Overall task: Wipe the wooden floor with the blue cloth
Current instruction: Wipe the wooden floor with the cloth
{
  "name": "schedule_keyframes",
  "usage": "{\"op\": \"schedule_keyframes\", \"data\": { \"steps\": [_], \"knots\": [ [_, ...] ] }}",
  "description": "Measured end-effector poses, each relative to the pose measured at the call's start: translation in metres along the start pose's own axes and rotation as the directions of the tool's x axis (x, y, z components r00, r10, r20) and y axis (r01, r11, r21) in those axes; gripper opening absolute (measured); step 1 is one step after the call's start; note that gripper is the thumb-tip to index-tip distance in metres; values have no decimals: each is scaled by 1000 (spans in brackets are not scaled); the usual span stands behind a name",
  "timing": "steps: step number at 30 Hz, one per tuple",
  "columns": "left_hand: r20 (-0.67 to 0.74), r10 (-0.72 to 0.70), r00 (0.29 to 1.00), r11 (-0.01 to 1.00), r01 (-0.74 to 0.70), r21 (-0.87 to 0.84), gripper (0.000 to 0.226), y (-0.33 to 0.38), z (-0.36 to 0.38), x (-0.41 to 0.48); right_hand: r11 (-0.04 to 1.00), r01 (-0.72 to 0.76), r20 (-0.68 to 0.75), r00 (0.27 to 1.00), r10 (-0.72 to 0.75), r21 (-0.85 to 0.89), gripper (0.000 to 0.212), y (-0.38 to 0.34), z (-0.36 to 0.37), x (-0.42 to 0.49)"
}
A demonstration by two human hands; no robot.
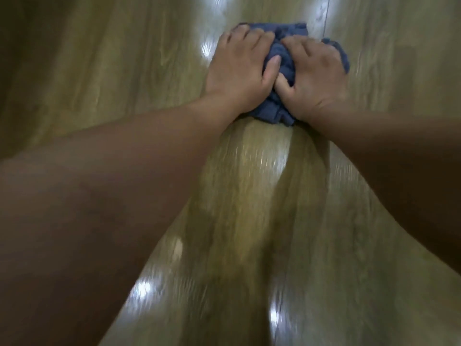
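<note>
Two bare arms and hands of one person, seen from above.

The left hand and the right hand wear no gloves, rings or watch. Both forearms are uncovered, with no sleeve visible up to the picture edge. The fingernails are short and without polish. The picture is a little blurred.

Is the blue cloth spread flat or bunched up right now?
Bunched up. The blue cloth is crumpled in folds under the left hand and right hand.
</note>
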State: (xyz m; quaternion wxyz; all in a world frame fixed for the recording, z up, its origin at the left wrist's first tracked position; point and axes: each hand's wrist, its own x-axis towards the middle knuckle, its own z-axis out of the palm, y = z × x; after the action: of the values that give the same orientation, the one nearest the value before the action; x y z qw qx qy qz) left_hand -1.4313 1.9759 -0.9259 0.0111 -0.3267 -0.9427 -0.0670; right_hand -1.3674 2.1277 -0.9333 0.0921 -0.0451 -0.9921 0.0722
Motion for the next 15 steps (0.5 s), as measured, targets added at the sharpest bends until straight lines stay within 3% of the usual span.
{"op": "schedule_keyframes", "data": {
  "steps": [8,12,15],
  "knots": [
    [106,17,994,987,0,-158,59,38,-25,-238,980,54,80,994,-71,194,65,-82,-29,-198],
    [139,51,989,985,-27,-170,57,34,-31,-344,960,-34,135,991,-4,279,68,-144,-37,-295],
    [156,61,986,979,-28,-202,56,30,-39,-429,940,-41,208,978,-32,338,70,-196,-44,-363]
  ]
}}
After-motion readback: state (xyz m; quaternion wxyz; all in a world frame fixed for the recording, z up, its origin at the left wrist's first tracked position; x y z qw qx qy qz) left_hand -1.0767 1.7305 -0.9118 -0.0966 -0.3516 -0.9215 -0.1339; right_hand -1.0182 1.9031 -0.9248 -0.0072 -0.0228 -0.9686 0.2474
